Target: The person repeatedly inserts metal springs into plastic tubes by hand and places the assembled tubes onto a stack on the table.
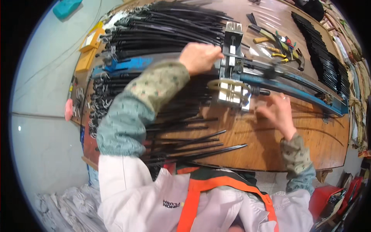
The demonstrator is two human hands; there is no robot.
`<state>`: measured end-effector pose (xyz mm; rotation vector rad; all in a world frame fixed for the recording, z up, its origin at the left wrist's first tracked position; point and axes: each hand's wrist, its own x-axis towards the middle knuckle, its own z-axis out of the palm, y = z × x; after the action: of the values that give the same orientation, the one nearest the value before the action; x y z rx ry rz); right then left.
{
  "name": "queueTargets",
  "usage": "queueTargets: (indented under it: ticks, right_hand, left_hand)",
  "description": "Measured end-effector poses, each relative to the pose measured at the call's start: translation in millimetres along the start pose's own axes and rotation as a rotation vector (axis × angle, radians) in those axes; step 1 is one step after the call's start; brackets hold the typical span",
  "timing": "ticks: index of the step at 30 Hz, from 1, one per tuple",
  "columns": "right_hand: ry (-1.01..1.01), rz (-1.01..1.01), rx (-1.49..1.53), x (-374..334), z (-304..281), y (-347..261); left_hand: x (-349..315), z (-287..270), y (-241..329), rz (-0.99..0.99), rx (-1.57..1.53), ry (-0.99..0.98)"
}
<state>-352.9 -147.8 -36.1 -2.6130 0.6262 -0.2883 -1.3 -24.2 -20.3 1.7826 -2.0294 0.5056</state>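
Observation:
My left hand [201, 58] is closed at the left side of a metal clamping fixture [233, 58]. Its fingers curl towards a slim dark rod that runs into the fixture, but what they grip is hidden. Below it, a brass-coloured ring [216, 84] lies around a shiny metal block [228, 96]. A black handle [264, 92] sticks out from this block to the right. My right hand [279, 112] is just below and right of that handle, fingers apart and holding nothing. A blue rail [278, 88] carries the fixture and stretches right, with a blurred dark part on it.
Bundles of long black rods [166, 29] with pale wire ends cover the table's left side. Loose black rods [205, 149] lie nearest me. Pliers, a hammer [300, 58] and other tools lie beyond the rail. More black pieces [320, 58] are stacked far right. Thin springs [251, 132] rest on the wooden tabletop [270, 150].

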Motion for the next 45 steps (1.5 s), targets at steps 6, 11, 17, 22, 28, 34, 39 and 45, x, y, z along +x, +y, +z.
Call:
queueTargets:
  ticks: [6, 11, 17, 22, 28, 34, 39, 45]
  right_hand:
    - [-0.117, -0.379, -0.215, -60.9, 58.4, -37.5]
    - [-0.161, -0.363, 0.039, -38.0, 68.0, -46.4]
    - [-0.292, -0.345, 0.174, -22.6, 75.8, -42.5]
    - [-0.426, -0.241, 0.333, -30.4, 69.8, -46.7]
    - [-0.305, -0.159, 0.481, -46.2, 57.6, -58.1]
    - [-0.019, -0.512, 0.208, -56.9, 55.1, -51.6]
    - [0.522, -0.378, -0.011, -39.6, 5.9, 27.4]
    - [0.640, -0.376, 0.158, -24.3, -25.3, 6.6]
  left_hand:
    - [-34.7, -17.0, -78.3, 0.135, 0.286, 0.100]
    - [-135.1, -50.4, 91.8, -0.215, 0.204, -0.116]
    - [-194.0, -48.7, 225.5, -0.711, -0.032, -0.352]
    - [-198.5, -45.8, 236.5, -0.735, -0.266, -0.122]
    - [-183.5, -61.0, 229.2, -0.608, -0.300, -0.220]
    - [-130.0, -88.0, 215.9, -0.400, -0.265, -0.385]
    - [-42.6, -126.5, 160.6, -0.093, 0.025, -0.192]
    - [47.1, -96.4, 149.8, 0.214, 0.001, -0.178]
